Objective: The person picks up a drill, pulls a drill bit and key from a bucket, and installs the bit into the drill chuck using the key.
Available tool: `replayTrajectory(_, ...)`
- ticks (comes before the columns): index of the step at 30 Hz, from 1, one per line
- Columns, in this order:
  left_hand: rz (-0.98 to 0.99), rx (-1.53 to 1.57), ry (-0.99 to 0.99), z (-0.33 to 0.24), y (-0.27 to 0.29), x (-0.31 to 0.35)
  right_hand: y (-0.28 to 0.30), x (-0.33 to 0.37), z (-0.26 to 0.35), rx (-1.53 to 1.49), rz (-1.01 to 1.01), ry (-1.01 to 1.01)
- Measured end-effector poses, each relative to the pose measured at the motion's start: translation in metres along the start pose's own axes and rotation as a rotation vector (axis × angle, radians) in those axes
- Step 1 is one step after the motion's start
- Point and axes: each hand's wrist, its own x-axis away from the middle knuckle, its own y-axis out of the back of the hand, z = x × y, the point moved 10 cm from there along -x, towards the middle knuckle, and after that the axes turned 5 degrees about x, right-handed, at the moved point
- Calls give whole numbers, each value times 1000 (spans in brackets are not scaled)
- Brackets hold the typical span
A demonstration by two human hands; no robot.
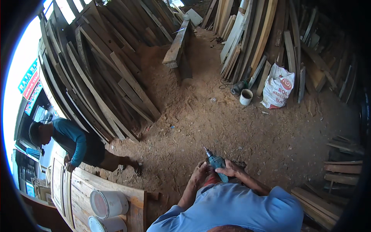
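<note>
Teal in colour and close to the body: grasping a power drill (217,162) with the right hand (230,169), wrapping the fingers around its lower part and pointing its metal bit upward and slightly left. Holding the left hand (199,172) just beside the drill with fingers bent, but not being able to tell whether gripping or merely touching it. Wearing a blue shirt (232,205). Looking down across sawdust-strewn ground (201,127) toward a thick wooden beam (177,48), with dark planks (96,77) leaning at left and boards (262,34) leaning at right. Seeing near those boards a white sack (277,87) with red printing, a white pot (245,97), and a power tool (237,89) lying just beside the pot. Having at lower left a wooden bench (133,198) bearing two white buckets (119,203). Working near a co-worker (71,135) in a teal long-sleeved top, seen bending over a wooden panel (58,181) at the bench's left side. Seeing stacked lumber (342,168) at lower right.
</note>
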Motion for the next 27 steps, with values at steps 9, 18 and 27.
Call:
replayTrajectory(9, -22, 27, 39, -100, -78, -179, 98, -124, 65, 161, -126, -53)
replayTrajectory(18, -34, 26, -25, -189, -64, -275, 211, -248, -43, -868, -470, -118)
replayTrajectory(27, 143, 66, -330, -343, -95, -374, 377, -379, -125, -1390, -752, -78)
